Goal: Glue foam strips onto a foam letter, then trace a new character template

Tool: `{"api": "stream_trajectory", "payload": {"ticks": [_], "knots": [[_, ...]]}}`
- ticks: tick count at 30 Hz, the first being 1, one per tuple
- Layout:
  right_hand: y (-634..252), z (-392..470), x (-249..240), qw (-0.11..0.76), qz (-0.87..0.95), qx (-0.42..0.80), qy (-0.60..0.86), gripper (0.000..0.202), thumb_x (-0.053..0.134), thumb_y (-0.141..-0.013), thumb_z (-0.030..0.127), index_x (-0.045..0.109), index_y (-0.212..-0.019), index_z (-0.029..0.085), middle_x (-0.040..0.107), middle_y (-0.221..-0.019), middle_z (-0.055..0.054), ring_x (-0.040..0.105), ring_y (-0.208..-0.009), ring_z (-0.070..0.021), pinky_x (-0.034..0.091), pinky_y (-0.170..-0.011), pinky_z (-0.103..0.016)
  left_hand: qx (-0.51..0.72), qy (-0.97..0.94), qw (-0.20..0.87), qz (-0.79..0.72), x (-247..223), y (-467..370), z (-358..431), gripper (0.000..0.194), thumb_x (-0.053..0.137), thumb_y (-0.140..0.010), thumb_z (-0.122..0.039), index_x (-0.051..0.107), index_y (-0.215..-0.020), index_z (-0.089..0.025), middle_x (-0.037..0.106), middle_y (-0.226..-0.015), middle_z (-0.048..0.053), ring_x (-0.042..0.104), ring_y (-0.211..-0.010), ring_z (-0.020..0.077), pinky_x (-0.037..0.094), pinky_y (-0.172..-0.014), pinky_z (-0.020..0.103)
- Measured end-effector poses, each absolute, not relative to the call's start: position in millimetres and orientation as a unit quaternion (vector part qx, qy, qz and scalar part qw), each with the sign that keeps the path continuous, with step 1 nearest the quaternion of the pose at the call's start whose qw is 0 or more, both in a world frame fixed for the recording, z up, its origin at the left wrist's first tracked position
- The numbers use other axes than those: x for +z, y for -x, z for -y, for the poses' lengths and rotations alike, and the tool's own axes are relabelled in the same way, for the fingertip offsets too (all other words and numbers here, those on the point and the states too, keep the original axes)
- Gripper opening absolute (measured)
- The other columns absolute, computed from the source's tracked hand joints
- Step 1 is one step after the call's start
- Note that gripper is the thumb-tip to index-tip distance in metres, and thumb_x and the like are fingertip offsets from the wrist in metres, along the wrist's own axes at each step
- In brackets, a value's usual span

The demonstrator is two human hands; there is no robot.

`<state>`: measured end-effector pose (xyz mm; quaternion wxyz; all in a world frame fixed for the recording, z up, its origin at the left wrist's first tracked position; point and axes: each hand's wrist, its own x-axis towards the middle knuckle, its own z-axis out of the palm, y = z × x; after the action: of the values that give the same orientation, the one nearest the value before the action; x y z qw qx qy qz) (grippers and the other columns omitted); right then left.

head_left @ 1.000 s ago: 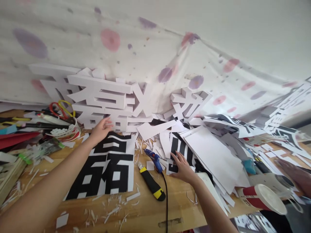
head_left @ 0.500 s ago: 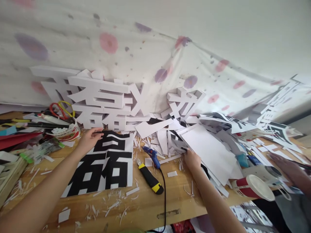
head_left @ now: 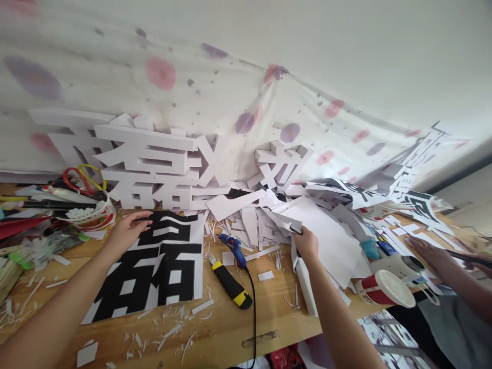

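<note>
Black strokes on white paper mark the printed sheet (head_left: 175, 256) that, in the head view, lies almost flat on my wooden table (head_left: 215, 335), left of the blue glue gun (head_left: 233, 249) and the yellow-and-black cutter (head_left: 230, 284). My left hand (head_left: 128, 231) is at its upper left edge, fingers bent and thumb near them; I cannot tell whether my tips pinch the sheet or only rest beside it. My right hand (head_left: 307, 245), well apart, is closed around one end of some loose paper (head_left: 282, 221), the rest of which reaches away over the scraps.

I judge the printed sheet light and limp, quick to crease, and likely to sag if lifted by a single corner. Its white right margin and upper edge look like the best holds, one hand to each side, with a soft pinch. On smooth wood it should slide easily. The loose paper seems a little springier; near its edge, a light nip ought to be enough, since hard squeezing would dent it.
</note>
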<state>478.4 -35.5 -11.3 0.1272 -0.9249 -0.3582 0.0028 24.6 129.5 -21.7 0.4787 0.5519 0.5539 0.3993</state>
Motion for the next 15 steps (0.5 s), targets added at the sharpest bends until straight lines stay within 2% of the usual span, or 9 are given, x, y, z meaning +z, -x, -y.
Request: {"api": "stream_trajectory", "payload": {"ticks": [7,10,13,15], "knots": [[-472,37,-11,0.13,0.374,-0.02,0.918,0.022,0.042,-0.075,0.023,0.062,-0.083,0.018,0.066,-0.076,-0.007,0.059,-0.072,-0.0201,0.031,-0.055,-0.024,0.392,-0.547,0.497,-0.548,-27,-30,-127,0.039,0.06,-0.058,-0.035,0.056,-0.092,-0.017,0.059,-0.091,0.004,0.057,-0.091,0.0224,0.045,-0.087,0.04],[-468,36,-7,0.162,0.438,0.058,0.883,0.018,0.049,-0.073,0.025,0.063,-0.082,0.02,0.066,-0.075,-0.004,0.059,-0.074,-0.0189,0.036,-0.06,-0.025,0.402,-0.542,0.495,-0.548,-26,-32,-126,0.043,0.063,-0.053,-0.039,0.057,-0.09,-0.017,0.059,-0.092,0.004,0.058,-0.092,0.0234,0.046,-0.086,0.039],[-473,31,-4,0.242,0.512,0.245,0.787,0.025,0.063,-0.063,0.031,0.064,-0.087,0.023,0.067,-0.083,-0.002,0.06,-0.079,-0.0178,0.043,-0.071,-0.027,0.412,-0.535,0.496,-0.546,-24,-32,-123,0.047,0.065,-0.05,-0.043,0.057,-0.089,-0.018,0.061,-0.092,0.003,0.059,-0.093,0.0242,0.047,-0.086,0.039],[-488,25,-1,0.368,0.472,0.296,0.744,0.033,0.067,-0.06,0.033,0.062,-0.091,0.023,0.066,-0.09,-0.003,0.06,-0.082,-0.0175,0.045,-0.077,-0.03,0.415,-0.531,0.496,-0.548,-22,-29,-117,0.049,0.066,-0.049,-0.046,0.058,-0.089,-0.019,0.062,-0.089,0.003,0.06,-0.093,0.0257,0.047,-0.087,0.041]]}}
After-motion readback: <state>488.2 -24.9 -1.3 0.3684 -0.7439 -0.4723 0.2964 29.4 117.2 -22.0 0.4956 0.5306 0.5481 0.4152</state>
